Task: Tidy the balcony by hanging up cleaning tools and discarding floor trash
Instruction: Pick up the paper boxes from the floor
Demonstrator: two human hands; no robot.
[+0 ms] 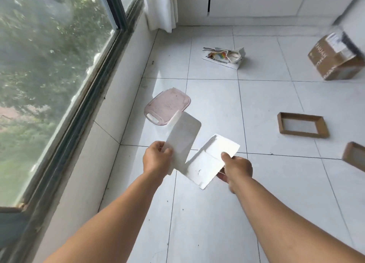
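A white piece of folded cardboard packaging (205, 160) is held up over the tiled floor (217, 223). My left hand (157, 159) pinches its upright flap at the lower left edge. My right hand (236, 168) grips the flatter tray-like part, thumb on top. A pink cutting board (167, 105) lies on the floor just beyond, partly hidden by the flap. Farther off lies a crumpled white paper bag (225, 57) with coloured print.
A brown cardboard box (335, 61) sits at the far right. Two shallow brown cardboard trays (302, 127) (354, 156) lie on the floor to the right. A large window (59, 65) and low sill run along the left; a white curtain (160, 7) hangs in the corner.
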